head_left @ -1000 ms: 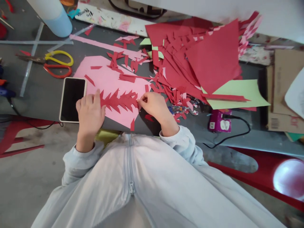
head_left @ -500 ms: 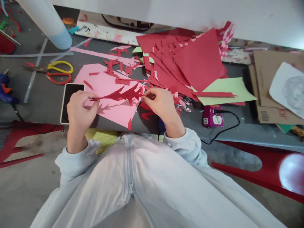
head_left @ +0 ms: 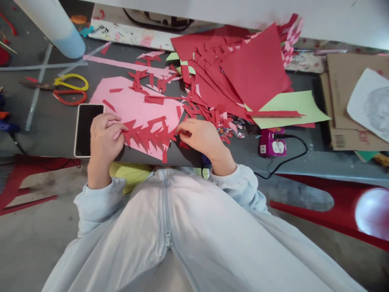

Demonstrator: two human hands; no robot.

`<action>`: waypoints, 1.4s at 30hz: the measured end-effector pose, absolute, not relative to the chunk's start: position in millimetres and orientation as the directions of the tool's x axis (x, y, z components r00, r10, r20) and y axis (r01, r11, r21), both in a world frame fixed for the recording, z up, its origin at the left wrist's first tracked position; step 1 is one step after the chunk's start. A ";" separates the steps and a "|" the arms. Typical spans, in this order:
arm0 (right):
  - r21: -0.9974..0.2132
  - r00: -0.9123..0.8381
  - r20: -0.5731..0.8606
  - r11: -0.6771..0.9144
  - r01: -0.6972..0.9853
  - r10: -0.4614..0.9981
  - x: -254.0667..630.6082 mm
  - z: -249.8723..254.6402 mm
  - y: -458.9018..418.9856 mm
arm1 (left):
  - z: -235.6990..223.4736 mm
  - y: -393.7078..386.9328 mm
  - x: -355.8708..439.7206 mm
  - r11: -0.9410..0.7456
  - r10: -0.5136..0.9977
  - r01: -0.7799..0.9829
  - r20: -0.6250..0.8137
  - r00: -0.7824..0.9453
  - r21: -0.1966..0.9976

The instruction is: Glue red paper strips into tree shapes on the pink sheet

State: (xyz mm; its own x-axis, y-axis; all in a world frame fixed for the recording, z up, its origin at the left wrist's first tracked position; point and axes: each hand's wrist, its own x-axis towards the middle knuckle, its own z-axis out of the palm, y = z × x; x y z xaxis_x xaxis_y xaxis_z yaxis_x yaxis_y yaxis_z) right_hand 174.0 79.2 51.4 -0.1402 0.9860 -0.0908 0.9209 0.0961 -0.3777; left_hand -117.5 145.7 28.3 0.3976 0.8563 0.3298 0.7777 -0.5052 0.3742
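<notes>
A red paper strip with jagged, leaf-like cuts [head_left: 146, 136] lies over the pink paper sheet [head_left: 121, 91], its toothed face turned up. At its left end, my left hand [head_left: 106, 136] pinches it between thumb and fingers. My right hand [head_left: 200, 138] has its fingertips closed at the strip's right end. Beside my left hand lies a phone [head_left: 84, 127] with a dark screen, partly covered by the hand. Small red paper scraps [head_left: 116, 90] are scattered on the pink sheet.
Scissors [head_left: 69, 89] with yellow and red handles lie at left, near a white-and-blue cylinder [head_left: 71, 42]. Red paper sheets [head_left: 255, 69] are heaped at the back over light green paper [head_left: 288, 107]. A purple power adapter [head_left: 272, 144] with a cord and cardboard [head_left: 343, 101] are at right.
Both hands have lowered the red strip towards the pink sheet. It has turned so its cut face shows broadly, where it was seen nearly edge-on before.
</notes>
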 end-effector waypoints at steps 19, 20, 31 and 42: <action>-0.207 -0.281 -0.256 0.231 0.951 0.925 158.2 57.7 46.8 | 29.4 111.7 -83.6 -0.644 0.759 0.678 0.181 0.626 0.354; -0.208 -0.289 -0.268 0.238 0.949 0.919 155.7 58.5 46.3 | 26.9 107.9 -78.4 -0.666 0.738 0.660 0.179 0.650 0.348; -0.188 -0.238 -0.406 0.174 0.967 0.882 147.6 64.9 45.8 | 17.3 90.4 -63.8 -0.745 0.661 0.615 0.169 0.731 0.258; -0.138 -0.130 -0.389 0.082 0.987 0.912 151.6 61.9 44.5 | 16.5 86.6 -44.9 -0.775 0.630 0.584 0.221 0.744 0.242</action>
